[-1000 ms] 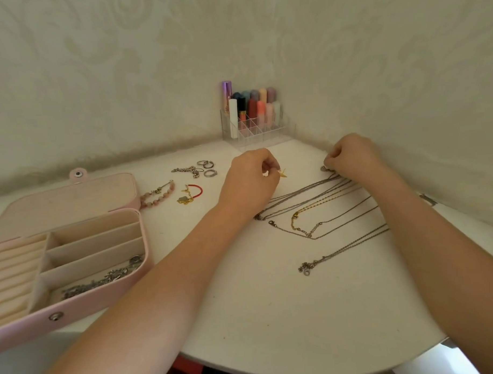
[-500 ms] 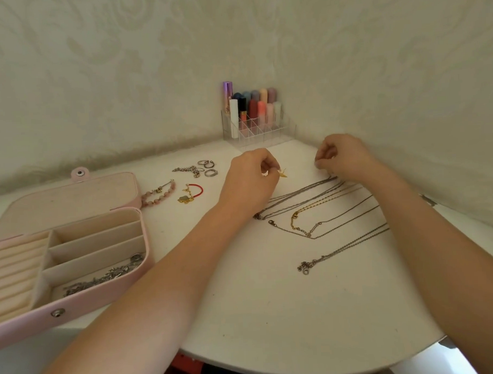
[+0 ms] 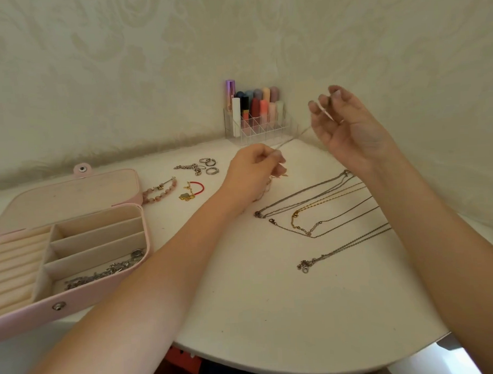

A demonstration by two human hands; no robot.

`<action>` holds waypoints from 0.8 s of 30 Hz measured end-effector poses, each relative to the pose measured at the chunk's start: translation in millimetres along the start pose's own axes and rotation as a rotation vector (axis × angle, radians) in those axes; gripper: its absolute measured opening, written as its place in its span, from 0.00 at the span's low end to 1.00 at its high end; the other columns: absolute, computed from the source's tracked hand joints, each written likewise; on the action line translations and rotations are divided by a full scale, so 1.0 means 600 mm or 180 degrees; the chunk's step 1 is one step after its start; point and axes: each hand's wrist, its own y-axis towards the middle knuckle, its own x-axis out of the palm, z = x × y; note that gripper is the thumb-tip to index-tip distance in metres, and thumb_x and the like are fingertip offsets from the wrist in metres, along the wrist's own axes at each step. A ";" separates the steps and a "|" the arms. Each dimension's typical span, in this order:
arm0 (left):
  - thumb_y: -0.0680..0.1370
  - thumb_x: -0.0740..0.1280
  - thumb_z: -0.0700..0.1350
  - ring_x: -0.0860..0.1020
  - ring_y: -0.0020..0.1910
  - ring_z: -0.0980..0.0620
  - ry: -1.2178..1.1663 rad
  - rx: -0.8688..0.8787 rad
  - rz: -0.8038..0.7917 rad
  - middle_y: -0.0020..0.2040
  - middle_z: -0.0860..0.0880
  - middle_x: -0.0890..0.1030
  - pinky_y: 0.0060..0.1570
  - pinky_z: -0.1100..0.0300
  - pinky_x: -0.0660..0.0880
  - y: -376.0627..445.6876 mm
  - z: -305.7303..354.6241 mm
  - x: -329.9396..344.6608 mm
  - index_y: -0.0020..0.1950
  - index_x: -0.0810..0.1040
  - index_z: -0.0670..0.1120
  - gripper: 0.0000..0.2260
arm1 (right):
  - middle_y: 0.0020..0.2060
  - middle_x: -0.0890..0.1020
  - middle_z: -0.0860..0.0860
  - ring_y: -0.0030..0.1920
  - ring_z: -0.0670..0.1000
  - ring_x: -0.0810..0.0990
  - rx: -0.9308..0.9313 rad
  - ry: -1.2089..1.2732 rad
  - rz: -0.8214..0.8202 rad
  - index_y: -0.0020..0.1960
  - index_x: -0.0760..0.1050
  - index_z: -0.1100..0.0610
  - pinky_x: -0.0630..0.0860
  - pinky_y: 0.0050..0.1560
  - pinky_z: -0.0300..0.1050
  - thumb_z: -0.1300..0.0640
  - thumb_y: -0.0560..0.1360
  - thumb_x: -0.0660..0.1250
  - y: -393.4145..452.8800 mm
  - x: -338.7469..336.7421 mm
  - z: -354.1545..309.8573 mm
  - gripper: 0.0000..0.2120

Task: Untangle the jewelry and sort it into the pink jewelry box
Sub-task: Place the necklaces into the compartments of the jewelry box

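one thin chain [image 3: 292, 138] spans your hands: left hand [image 3: 254, 172] pinches it, blurred right hand [image 3: 349, 127] seems to as well. light, limp, tangly; hold its ends.

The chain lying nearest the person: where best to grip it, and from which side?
Probably pinch the nearest chain at its clasp end from above, on its left: that bunched end lies free on the table, apart from the other chains.

2 bare forearms [image 3: 158, 260]; left hand [image 3: 253, 172], right hand [image 3: 349, 130]: long pointed nails.
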 end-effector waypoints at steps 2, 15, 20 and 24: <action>0.80 0.59 0.41 0.79 0.33 0.54 -0.0567 -0.0378 0.0103 0.31 0.50 0.80 0.39 0.61 0.72 0.004 0.006 -0.009 0.44 0.76 0.43 0.08 | 0.33 0.80 0.53 0.40 0.50 0.83 -0.0031 0.0519 0.0329 0.46 0.73 0.59 0.80 0.44 0.41 0.64 0.79 0.60 0.002 -0.007 -0.004 0.04; 0.81 0.55 0.46 0.59 0.21 0.56 -0.2936 -0.1103 0.0642 0.23 0.53 0.65 0.24 0.64 0.57 0.013 0.016 -0.053 0.35 0.66 0.47 0.14 | 0.33 0.75 0.49 0.28 0.45 0.69 0.0280 -0.1679 0.0225 0.46 0.74 0.55 0.70 0.30 0.37 0.62 0.79 0.61 -0.002 0.005 0.037 0.05; 0.81 0.55 0.46 0.58 0.19 0.58 -0.3034 -0.0736 0.0817 0.22 0.55 0.63 0.20 0.66 0.56 -0.007 0.036 -0.070 0.35 0.68 0.47 0.15 | 0.34 0.78 0.52 0.29 0.47 0.76 0.0393 -0.1825 -0.0304 0.51 0.74 0.59 0.75 0.30 0.37 0.64 0.79 0.61 -0.024 0.046 0.057 0.04; 0.81 0.56 0.46 0.58 0.20 0.59 -0.2428 -0.0238 0.0942 0.22 0.55 0.62 0.21 0.67 0.57 -0.068 0.053 -0.124 0.36 0.69 0.47 0.13 | 0.36 0.79 0.55 0.32 0.49 0.79 0.0479 -0.1824 -0.0968 0.51 0.75 0.61 0.78 0.34 0.39 0.63 0.78 0.63 -0.057 0.095 0.073 0.04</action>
